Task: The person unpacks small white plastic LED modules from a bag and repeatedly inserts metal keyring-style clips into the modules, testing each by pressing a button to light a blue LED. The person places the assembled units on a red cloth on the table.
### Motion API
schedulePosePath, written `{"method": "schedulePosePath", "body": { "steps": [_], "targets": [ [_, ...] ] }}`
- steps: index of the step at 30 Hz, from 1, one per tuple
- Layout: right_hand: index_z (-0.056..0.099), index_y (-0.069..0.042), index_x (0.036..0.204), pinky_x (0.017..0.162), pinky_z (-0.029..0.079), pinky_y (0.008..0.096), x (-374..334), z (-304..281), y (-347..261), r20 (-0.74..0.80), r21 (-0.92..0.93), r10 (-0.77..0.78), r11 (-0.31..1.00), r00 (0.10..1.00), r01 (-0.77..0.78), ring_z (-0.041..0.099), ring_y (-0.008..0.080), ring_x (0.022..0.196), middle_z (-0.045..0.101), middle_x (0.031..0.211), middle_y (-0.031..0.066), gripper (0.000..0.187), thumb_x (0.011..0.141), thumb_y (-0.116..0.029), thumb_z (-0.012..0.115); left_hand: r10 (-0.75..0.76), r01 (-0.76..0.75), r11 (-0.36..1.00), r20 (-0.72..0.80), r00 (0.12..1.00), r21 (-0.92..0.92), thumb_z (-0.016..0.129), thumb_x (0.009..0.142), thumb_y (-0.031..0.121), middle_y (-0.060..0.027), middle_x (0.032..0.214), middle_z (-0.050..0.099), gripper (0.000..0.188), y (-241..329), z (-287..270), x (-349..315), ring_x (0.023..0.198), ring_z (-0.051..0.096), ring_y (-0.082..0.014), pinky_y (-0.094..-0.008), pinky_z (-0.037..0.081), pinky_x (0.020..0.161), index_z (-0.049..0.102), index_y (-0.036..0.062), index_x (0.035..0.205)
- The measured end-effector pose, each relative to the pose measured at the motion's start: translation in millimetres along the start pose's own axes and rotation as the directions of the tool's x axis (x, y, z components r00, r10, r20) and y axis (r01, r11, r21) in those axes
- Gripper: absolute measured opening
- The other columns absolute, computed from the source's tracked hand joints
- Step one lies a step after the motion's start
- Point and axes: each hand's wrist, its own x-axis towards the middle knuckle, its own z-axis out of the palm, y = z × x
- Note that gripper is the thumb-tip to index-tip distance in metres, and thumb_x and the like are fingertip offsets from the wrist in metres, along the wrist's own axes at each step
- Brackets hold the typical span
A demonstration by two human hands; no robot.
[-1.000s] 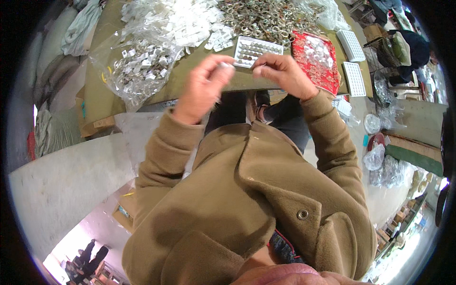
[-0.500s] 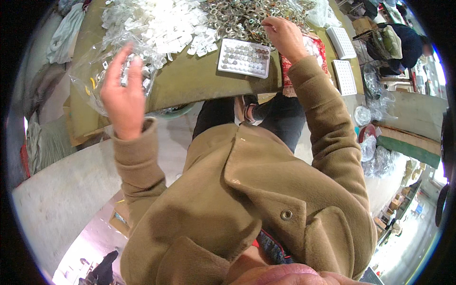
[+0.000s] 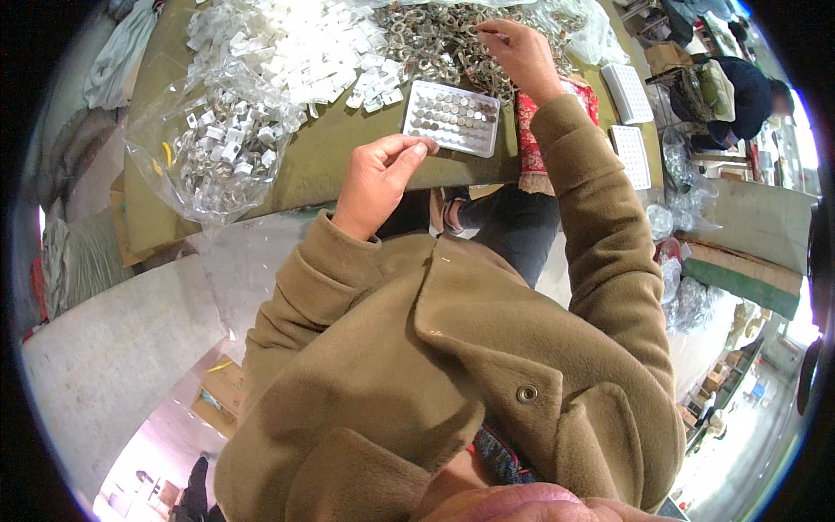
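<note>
Left hand [image 3: 376, 184] at the front edge of the desk [image 3: 323, 161], right hand [image 3: 522, 59] farther in, above a heap of ring-shaped metal pieces [image 3: 435, 43]. Largest of all around, the desk, olive-green on top, with front edge curving in this wide view. Along this edge, between a clear plastic bag [image 3: 204, 198] on the left and a white tray [image 3: 474, 149] in the middle, a band of visible green surface, with room for moving. Toward the far side, much narrower room, because of heaps side by side. At far left, a large heap of small white pieces [image 3: 270, 35], just beside the ring-shaped ones. Inside the bag, more metal pieces with white parts among them. Near the right edge, a white stack [image 3: 628, 94] and, close to it, a flat white panel [image 3: 632, 158]. Partly under the right sleeve, a red patterned cloth [image 3: 531, 148]. Within the middle tray, small round pieces [image 3: 452, 111] in rows. Left thumb and forefinger nearly together, just beside the near left corner of this tray. Right thumb and forefinger also close to each other. For both hands, not possible to tell if clamped on something small.
</note>
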Motion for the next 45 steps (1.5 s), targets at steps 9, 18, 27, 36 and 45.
{"method": "schedulePosePath", "body": {
  "steps": [9,18,27,36,45],
  "targets": [
    [0.060,-0.001,0.112,0.084,0.054,0.0306,-1,-7,1,0.223,0.922,0.135,0.293,0.965,-0.254,0.066,0.0151,0.085,0.066,0.099,0.0079,0.021,0.100,-0.015,0.049,-0.069,0.043,0.980,-0.131,0.989,-0.192,0.056,0.095,0.009,-0.0073,0.105,0.069,0.026,8,-1,12,0.087,0.064,-0.0098,-0.0242,0.050,0.075,0.062,-0.0021,0.117],
    [0.065,-0.001,0.110,0.064,0.050,0.0208,-35,12,-99,0.437,0.838,-0.057,0.388,0.897,-0.384,0.060,0.0062,0.072,0.067,0.092,0.0033,0.022,0.097,-0.016,0.057,0.227,-0.237,0.971,-0.192,0.955,-0.033,0.059,0.091,0.007,-0.0087,0.110,0.066,0.050,22,-8,13,0.074,0.065,-0.0115,-0.0211,0.050,0.059,0.041,0.0002,0.138],
    [0.068,-0.003,0.094,0.049,0.038,0.0168,-77,39,-142,0.227,0.806,0.215,0.507,0.950,-0.307,0.050,0.0018,0.058,0.059,0.071,-0.0049,0.015,0.090,-0.017,0.068,-0.054,0.012,0.972,-0.172,0.984,-0.236,0.067,0.089,0.013,0.0052,0.079,0.060,0.011,13,-16,-7,0.061,0.046,-0.0002,-0.0159,0.037,0.052,0.066,0.0043,0.095],
    [0.066,-0.003,0.085,0.055,0.047,0.0255,-104,52,-150,-0.146,0.513,0.113,0.858,0.983,-0.023,0.056,0.0095,0.059,0.063,0.070,0.0045,0.016,0.082,-0.017,0.073,0.059,-0.130,0.957,-0.266,0.962,-0.258,0.062,0.090,0.006,0.0000,0.087,0.064,0.011,2,-2,-15,0.072,0.053,-0.0035,-0.0208,0.047,0.070,0.065,0.0010,0.099],
    [0.069,-0.003,0.111,0.081,0.050,0.0229,-119,26,-136,0.129,0.796,-0.076,0.603,0.989,-0.057,0.061,0.0073,0.089,0.069,0.094,0.0026,0.024,0.088,-0.008,0.068,-0.253,0.290,0.698,0.154,0.955,-0.654,0.062,0.088,0.008,0.0053,0.064,0.048,0.003,18,-24,-30,0.064,0.051,-0.0090,-0.0257,0.047,0.069,0.062,0.0064,0.090]
  ]
}}
